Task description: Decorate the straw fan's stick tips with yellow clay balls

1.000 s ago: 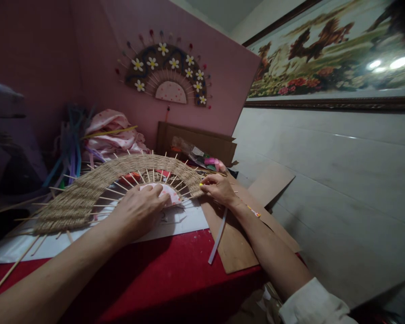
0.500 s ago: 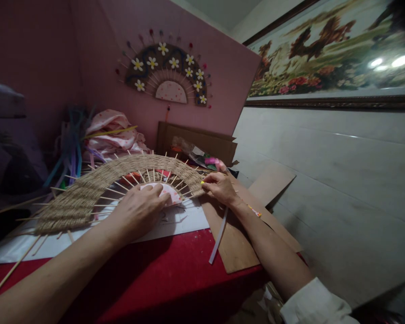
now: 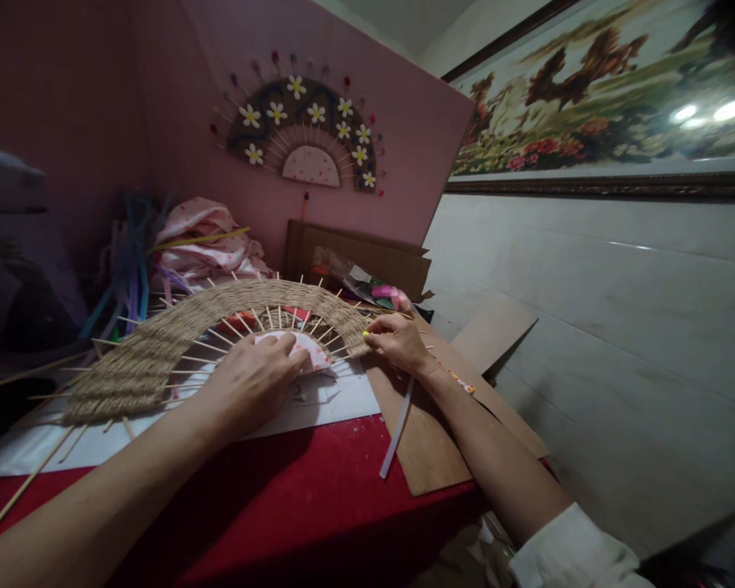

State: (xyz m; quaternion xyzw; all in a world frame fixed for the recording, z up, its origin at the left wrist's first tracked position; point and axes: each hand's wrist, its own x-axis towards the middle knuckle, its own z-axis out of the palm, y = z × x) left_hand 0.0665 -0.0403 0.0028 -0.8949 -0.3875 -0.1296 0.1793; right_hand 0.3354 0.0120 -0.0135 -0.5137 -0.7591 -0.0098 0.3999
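Brown woven fan (image 3: 269,294) arches beyond the left hand (image 3: 248,376), ending at the right hand (image 3: 401,343). Left one, fingers slightly bent, rests on the spotted half-circle (image 3: 314,355); right one pinches a yellow bit (image 3: 366,333). Over the last second almost nothing moved, so the work seems held steady.

tbh I can't read any words, numbers or brands here; the pale patch (image 3: 361,274) on the plastic packet (image 3: 336,265) is too small to make out.

Two hands (image 3: 257,371). Two woven fans (image 3: 128,363). Ten white flowers (image 3: 296,86), 11 o'clock. One framed picture (image 3: 588,98), 2 o'clock.
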